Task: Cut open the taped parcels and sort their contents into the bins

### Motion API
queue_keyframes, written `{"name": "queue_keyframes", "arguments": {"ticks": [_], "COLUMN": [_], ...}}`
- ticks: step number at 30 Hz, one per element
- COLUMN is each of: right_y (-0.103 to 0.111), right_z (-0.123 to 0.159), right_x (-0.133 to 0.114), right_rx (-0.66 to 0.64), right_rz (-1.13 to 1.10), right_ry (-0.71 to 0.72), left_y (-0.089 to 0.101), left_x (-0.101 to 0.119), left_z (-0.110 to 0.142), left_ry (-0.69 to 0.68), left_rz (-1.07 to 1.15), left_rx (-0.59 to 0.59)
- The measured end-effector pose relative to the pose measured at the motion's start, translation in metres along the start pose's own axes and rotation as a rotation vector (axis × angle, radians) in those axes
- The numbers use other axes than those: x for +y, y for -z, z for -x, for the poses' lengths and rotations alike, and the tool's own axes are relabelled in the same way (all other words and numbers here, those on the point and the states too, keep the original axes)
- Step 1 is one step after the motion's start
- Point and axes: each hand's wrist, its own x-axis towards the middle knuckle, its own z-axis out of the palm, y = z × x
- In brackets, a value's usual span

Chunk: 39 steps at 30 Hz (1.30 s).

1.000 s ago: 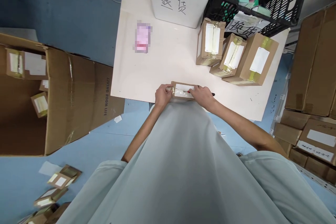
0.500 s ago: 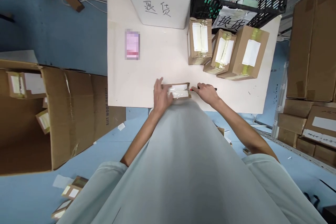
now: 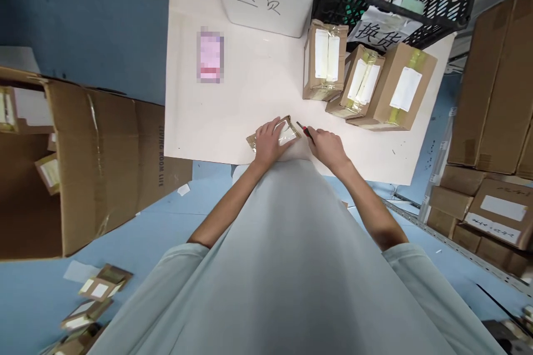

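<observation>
My left hand (image 3: 270,141) lies over a small taped cardboard box (image 3: 288,132) at the table's front edge, fingers and thumb gripping it. The box is tilted and turned at an angle, with a white label and shiny tape showing on top; the hand hides its middle. In my right hand (image 3: 328,148) is a small red-and-black handled utility knife (image 3: 307,131), fingers wrapped round the handle. Its thin tip points up and left, just right of the box and apart from it.
Three taped, labelled cartons (image 3: 326,61) stand on the white table (image 3: 233,105) at the right. Behind are a white foam bin (image 3: 266,3) and a black crate (image 3: 449,16). A blurred pink item (image 3: 211,56) lies at left. A big open carton (image 3: 104,161) stands left of the table.
The small box has gone from lying level to tilted and turned, and my left hand has closed over it. My right hand has drawn the knife slightly away from its end.
</observation>
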Motion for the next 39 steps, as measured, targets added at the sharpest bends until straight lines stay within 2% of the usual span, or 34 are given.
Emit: {"name": "queue_keyframes", "arguments": {"ticks": [7,14,18,23,28,31,34,37,39], "right_y": [-0.013,-0.004,-0.005,-0.020,-0.017,-0.006,0.003,0.006,0.005], "right_z": [-0.012,-0.019,-0.014,-0.012,0.010,0.026,0.032,0.027,0.019], "right_x": [-0.042,-0.065,-0.066,-0.061,-0.055,-0.054,-0.061,-0.079,-0.095], "right_rx": [-0.055,-0.082,-0.095,-0.065,-0.060,-0.046,-0.084,-0.121,-0.127], "right_rz": [-0.011,0.043,0.050,0.027,0.030,0.015,-0.073,-0.148,-0.154], "right_ry": [-0.069,-0.130,-0.167,-0.183,-0.203,-0.168,-0.017,0.128,0.177], "left_y": [0.002,-0.002,-0.002,-0.002,0.003,0.023,0.053,0.073,0.076], "left_x": [-0.001,0.000,-0.001,0.001,0.003,-0.016,-0.050,-0.079,-0.088], "left_z": [0.000,0.000,0.001,0.001,-0.003,0.000,0.010,0.020,0.023], "left_ry": [0.017,0.050,0.052,0.043,0.021,0.046,0.164,0.258,0.275], "left_rz": [0.082,0.171,0.184,0.211,0.240,0.298,0.351,0.451,0.511], "left_rx": [-0.018,0.012,0.015,0.020,0.012,0.058,0.121,0.017,-0.031]}}
